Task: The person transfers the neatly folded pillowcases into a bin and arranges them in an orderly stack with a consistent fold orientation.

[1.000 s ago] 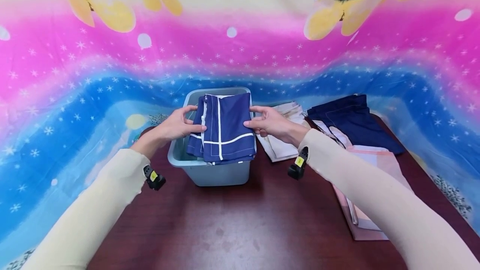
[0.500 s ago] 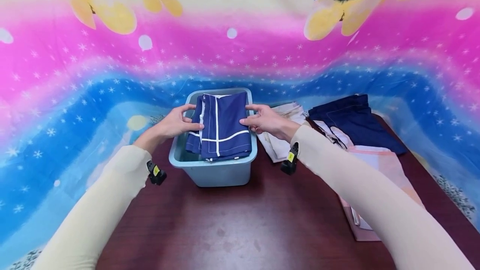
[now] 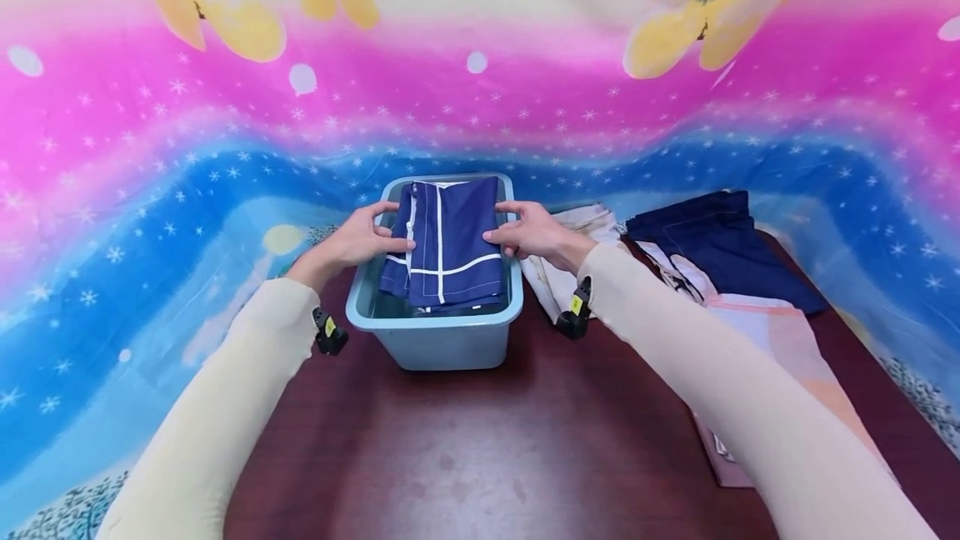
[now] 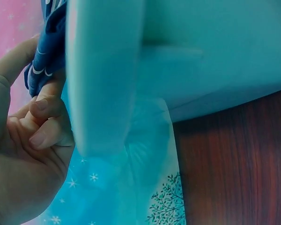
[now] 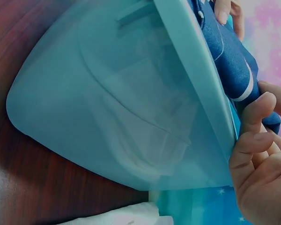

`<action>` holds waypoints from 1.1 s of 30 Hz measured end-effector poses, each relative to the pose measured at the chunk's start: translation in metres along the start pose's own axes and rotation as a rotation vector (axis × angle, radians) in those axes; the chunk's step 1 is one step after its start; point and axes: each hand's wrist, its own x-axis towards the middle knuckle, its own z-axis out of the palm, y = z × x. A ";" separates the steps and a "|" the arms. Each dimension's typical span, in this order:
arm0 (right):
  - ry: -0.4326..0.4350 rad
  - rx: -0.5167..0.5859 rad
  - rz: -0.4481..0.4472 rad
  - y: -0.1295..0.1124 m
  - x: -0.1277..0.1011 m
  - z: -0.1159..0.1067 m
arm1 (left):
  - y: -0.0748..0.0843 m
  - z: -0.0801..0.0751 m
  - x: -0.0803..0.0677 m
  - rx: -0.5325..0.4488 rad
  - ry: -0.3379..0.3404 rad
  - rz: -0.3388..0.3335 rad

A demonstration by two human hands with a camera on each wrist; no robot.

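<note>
A folded navy cloth (image 3: 468,232) with white stripes lies flat across the mouth of a light blue plastic bin (image 3: 435,325), inside its rim. My left hand (image 3: 354,242) pinches the cloth's left edge, thumb on top and fingers beneath. On the opposite edge my right hand (image 3: 536,233) pinches it the same way. In the left wrist view the cloth (image 4: 49,51) bunches between thumb and fingers beside the bin's rim. The right wrist view shows the cloth (image 5: 234,70) sagging just over the rim, with the fingers curled under it. The bin's inside is mostly hidden.
Right of the bin lies a folded whitish cloth (image 3: 551,286). Beyond it are a dark navy folded cloth (image 3: 727,244) and a pink and white folded cloth (image 3: 780,340), partly behind my right sleeve. A patterned curtain (image 3: 480,107) borders the dark wooden table (image 3: 465,440).
Both hands have lowered the navy cloth and shifted it slightly away, so its front edge now sits inside the bin's rim instead of over it. The view has turned slightly left.
</note>
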 end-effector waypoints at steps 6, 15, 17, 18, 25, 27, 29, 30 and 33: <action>0.009 -0.044 -0.014 -0.005 0.002 -0.001 | -0.001 -0.002 0.006 0.021 0.028 -0.011; 0.051 -0.082 -0.026 -0.009 0.011 0.004 | -0.003 -0.005 0.011 0.060 0.068 -0.020; 0.056 -0.085 -0.023 -0.008 0.011 0.006 | -0.005 -0.004 0.011 0.060 0.068 -0.022; 0.058 -0.083 -0.019 -0.008 0.011 0.008 | -0.006 -0.004 0.012 0.063 0.068 -0.025; 0.073 -0.100 0.000 -0.009 0.011 0.016 | -0.008 0.000 0.012 0.093 0.072 -0.028; 0.078 -0.116 0.005 -0.011 0.012 0.016 | -0.007 0.000 0.012 0.103 0.073 -0.029; 0.080 -0.130 0.012 -0.012 0.013 0.016 | -0.006 0.000 0.012 0.110 0.075 -0.028; 0.078 -0.134 0.015 -0.012 0.013 0.016 | -0.006 0.000 0.012 0.114 0.077 -0.028; 0.069 -0.144 0.022 -0.013 0.013 0.014 | -0.005 0.000 0.014 0.122 0.082 -0.028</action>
